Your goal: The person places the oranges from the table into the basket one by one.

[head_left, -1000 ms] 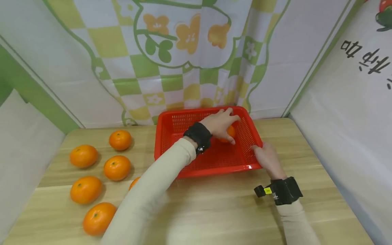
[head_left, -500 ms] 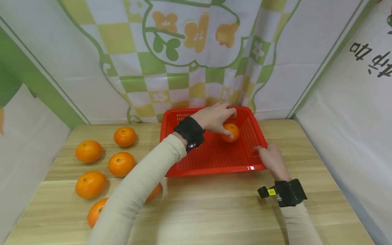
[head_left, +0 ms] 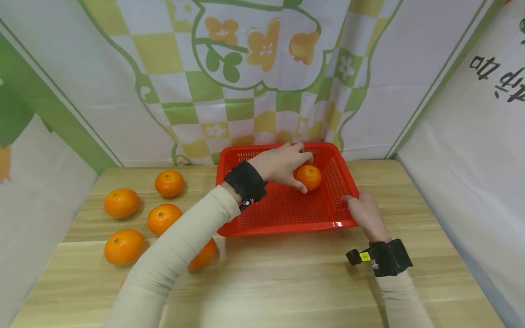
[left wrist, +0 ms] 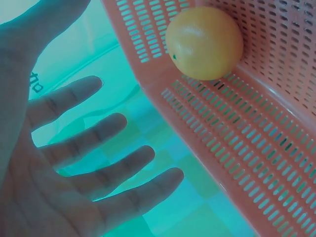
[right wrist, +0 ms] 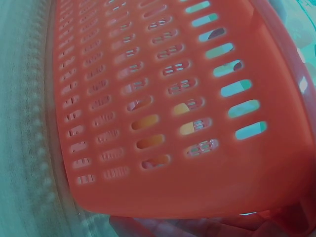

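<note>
A red plastic basket [head_left: 283, 230] with slotted walls stands at the back of the table. Inside, toward its right end, lies one tangerine [head_left: 309, 177], also seen against the slotted wall in the left wrist view. My left hand [head_left: 280, 165] is over the basket, just left of that tangerine, with fingers spread. The left wrist view shows the palm and separated fingers [left wrist: 133, 197] holding nothing. At the basket's front right corner, my right hand [head_left: 366, 214] grips the rim, thumb on top. Its fingers [right wrist: 187, 227] show partly below the red wall in the right wrist view.
Several tangerines lie on the wooden table [head_left: 311, 282] to the left, among them one [head_left: 122, 203] near the left edge and one [head_left: 203, 256] partly behind the left sleeve [head_left: 184, 246]. A patterned curtain [head_left: 246, 105] hangs directly behind the basket.
My left hand has let go of the tangerine in the basket and drawn back to the left, uncovering the fruit. My right hand keeps its grip on the rim. The head view has shifted slightly.
</note>
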The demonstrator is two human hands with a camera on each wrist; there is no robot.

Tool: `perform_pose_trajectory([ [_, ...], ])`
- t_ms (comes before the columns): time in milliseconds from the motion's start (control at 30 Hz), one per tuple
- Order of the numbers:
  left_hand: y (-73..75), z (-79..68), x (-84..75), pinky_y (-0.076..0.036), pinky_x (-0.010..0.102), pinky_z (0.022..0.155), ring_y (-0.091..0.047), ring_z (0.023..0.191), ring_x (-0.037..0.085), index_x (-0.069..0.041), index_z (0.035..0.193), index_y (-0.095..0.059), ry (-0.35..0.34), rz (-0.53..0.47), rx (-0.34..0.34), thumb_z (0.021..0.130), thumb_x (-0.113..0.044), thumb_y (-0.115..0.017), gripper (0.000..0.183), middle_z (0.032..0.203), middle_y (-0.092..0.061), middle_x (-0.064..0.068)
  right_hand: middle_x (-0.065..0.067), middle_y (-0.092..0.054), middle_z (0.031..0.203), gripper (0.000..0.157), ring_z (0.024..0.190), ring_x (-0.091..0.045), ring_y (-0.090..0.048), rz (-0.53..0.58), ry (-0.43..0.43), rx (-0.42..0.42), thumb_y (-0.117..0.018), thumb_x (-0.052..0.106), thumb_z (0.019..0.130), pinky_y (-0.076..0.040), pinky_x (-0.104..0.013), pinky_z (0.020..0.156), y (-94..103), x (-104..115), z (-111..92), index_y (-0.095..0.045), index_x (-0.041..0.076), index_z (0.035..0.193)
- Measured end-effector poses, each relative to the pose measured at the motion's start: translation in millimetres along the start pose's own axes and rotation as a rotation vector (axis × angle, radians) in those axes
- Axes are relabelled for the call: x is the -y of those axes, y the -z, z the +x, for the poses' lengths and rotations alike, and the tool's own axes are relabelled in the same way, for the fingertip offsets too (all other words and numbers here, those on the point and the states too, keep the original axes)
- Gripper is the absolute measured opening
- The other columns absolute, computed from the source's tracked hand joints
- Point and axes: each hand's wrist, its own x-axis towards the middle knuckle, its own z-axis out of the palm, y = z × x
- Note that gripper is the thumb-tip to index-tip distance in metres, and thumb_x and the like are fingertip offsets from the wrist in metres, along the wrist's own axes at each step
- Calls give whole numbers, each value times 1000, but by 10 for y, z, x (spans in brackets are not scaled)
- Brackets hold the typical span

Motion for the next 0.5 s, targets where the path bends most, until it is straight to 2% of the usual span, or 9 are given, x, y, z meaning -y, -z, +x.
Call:
perform_pose_trajectory([
  [100, 6, -79, -22, -50, 38, 103, -55, 116, 27, -15, 145, -55, 1, 11, -1, 86, -59, -81, 78, 138, -52, 10, -22, -65, 122, 48, 95, -25, -69, -9, 0, -1, -45, 27, 107, -56, -27, 72, 2, 15, 2, -50, -7, 140],
  [267, -20, -220, -17, -55, 36, 95, -56, 112, 25, -15, 145, -55, 23, 67, -10, 87, -61, -78, 77, 137, -54, 8, -21, -65, 122, 48, 97, -26, -68, -16, 1, -3, -46, 28, 107, -54, -27, 73, -10, 28, -7, -51, -8, 138],
  [500, -41, -432, 25, -58, 37, 88, -58, 111, 25, -16, 135, -62, 36, 68, -71, 94, -54, -75, 58, 130, -58, 6, -22, -65, 127, 49, 99, -26, -68, -4, 4, 12, -45, 29, 108, -55, -27, 74, -16, 14, -29, -49, -6, 142],
])
